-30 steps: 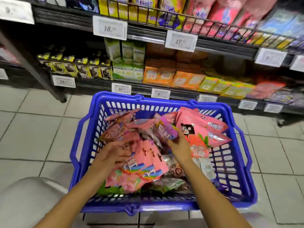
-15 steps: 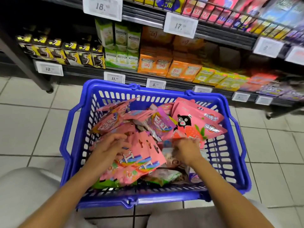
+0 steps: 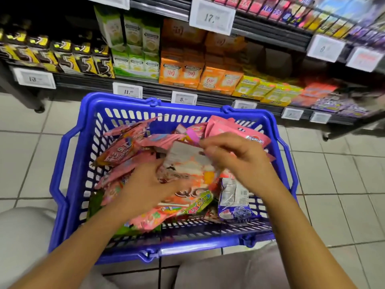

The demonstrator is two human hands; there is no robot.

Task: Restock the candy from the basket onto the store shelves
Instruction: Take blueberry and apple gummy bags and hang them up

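A blue plastic basket (image 3: 70,178) stands on the tiled floor before the low shelves (image 3: 158,88). It holds several pink candy bags (image 3: 123,149), plus a purple grape bag (image 3: 234,203) at the front right. My right hand (image 3: 237,161) pinches the top of a pink and orange candy bag (image 3: 187,165) and holds it upright over the pile. My left hand (image 3: 145,184) grips the same bag's lower left side. Both hands are blurred by motion.
The bottom shelf carries black-and-yellow packs (image 3: 83,59), green boxes (image 3: 133,44), orange boxes (image 3: 187,71) and yellow packs (image 3: 262,90), with white price tags (image 3: 183,98) along its edge. A higher shelf (image 3: 270,28) holds more packets. My knees (image 3: 25,236) flank the basket.
My right hand came up out of the pile with a pink and orange bag. My left hand shifted right onto that bag. The camera moved closer to the shelves.
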